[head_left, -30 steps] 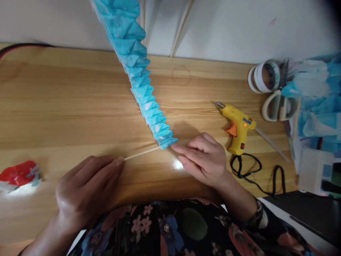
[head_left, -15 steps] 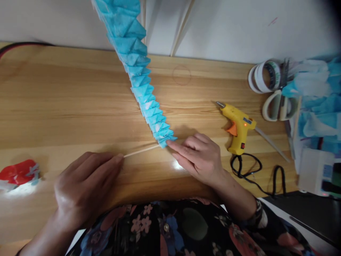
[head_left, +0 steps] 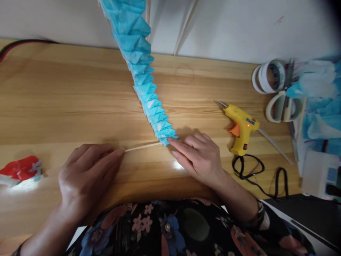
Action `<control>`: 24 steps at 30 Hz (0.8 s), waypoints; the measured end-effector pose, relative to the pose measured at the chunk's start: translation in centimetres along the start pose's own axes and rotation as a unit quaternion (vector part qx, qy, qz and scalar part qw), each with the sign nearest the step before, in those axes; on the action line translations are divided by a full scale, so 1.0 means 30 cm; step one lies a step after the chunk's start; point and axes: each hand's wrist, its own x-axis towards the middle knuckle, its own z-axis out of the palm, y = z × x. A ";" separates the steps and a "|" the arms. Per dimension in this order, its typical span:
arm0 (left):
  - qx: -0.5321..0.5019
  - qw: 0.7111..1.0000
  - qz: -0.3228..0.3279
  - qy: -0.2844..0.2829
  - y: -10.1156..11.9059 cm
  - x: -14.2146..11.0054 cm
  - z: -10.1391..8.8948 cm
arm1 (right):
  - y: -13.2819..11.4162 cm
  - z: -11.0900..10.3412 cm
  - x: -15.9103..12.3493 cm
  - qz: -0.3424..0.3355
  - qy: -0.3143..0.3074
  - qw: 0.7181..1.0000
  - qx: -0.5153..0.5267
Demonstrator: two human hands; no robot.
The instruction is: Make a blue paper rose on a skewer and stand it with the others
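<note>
A thin wooden stick (head_left: 142, 147) is pinched in the closed fingers of my left hand (head_left: 89, 174), its other end meeting the near end of a blue garland of folded paper-like pieces (head_left: 145, 85). This pleated chain runs from the upper edge of the view down to the middle of the table, narrowing towards me. My right hand (head_left: 199, 156) rests at its narrow end, the index fingertip touching the last fold. Its thumb is apart from the index finger and its other fingers are bent. Whether the stick runs inside the folds is hidden.
A yellow glue gun (head_left: 241, 126) with a lit orange lamp lies at right, its black cable (head_left: 250, 174) looped below. Beyond are tape rolls (head_left: 269, 76), scissors (head_left: 279, 106), blue and white material (head_left: 322, 106) and a white box (head_left: 317, 174). A red piece (head_left: 21, 169) lies at left.
My right index finger has moved slightly left onto the last fold. The left hand and stick have risen a little in view. The whole view has shifted slightly.
</note>
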 end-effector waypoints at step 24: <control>-0.013 1.000 0.006 0.006 -0.004 0.011 0.006 | -0.045 0.006 0.001 0.020 -0.013 0.999 -0.047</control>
